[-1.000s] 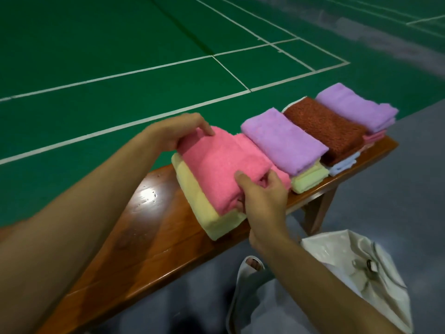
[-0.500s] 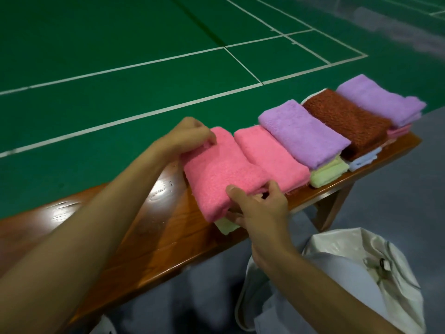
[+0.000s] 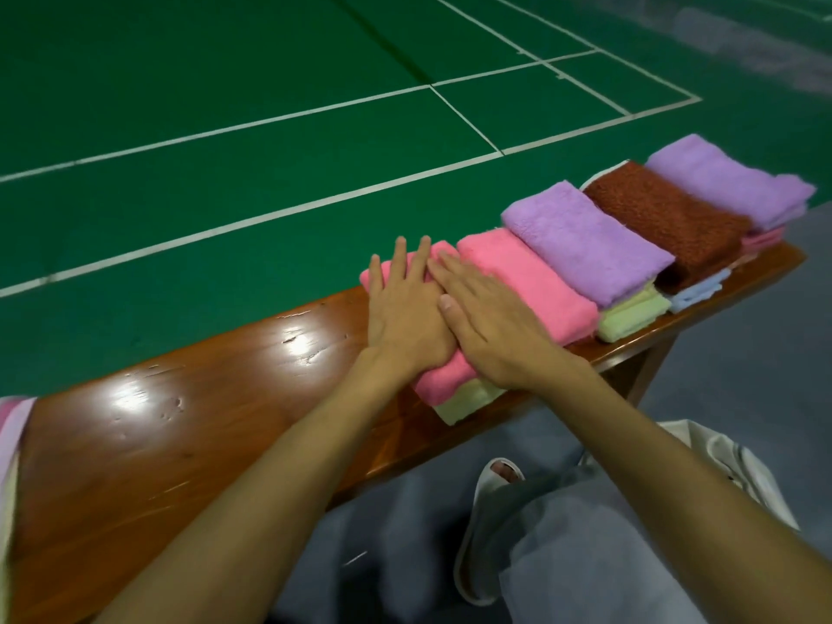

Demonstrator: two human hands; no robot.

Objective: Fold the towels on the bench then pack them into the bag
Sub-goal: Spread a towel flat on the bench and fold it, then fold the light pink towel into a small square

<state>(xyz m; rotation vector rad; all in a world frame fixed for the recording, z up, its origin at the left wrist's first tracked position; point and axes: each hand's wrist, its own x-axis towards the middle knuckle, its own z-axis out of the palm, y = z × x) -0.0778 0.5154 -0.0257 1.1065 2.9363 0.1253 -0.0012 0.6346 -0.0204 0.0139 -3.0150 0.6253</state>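
A folded pink towel [image 3: 439, 382] lies on a pale yellow towel [image 3: 463, 405] on the wooden bench [image 3: 202, 425]. My left hand [image 3: 403, 315] and my right hand [image 3: 488, 328] both press flat on this pink towel with straight fingers, side by side. To the right along the bench lie more folded towels: another pink one [image 3: 529, 286], a purple one [image 3: 585, 240] on a light green one [image 3: 632, 315], a brown one [image 3: 666, 218] on a light blue one [image 3: 695, 295], and a purple one [image 3: 729, 184] at the far end. A cream bag [image 3: 738, 470] stands on the floor at lower right.
More towel edges in pink and pale yellow [image 3: 11, 443] show at the bench's left end. My knee in grey trousers [image 3: 585, 556] and a white slipper [image 3: 486, 524] are below the bench. Green court floor with white lines [image 3: 270, 128] lies beyond.
My hands let go of the pink towel's ends and now lie flat on top of it. The pink towel now sits squarely on the yellow one. The camera view has shifted left.
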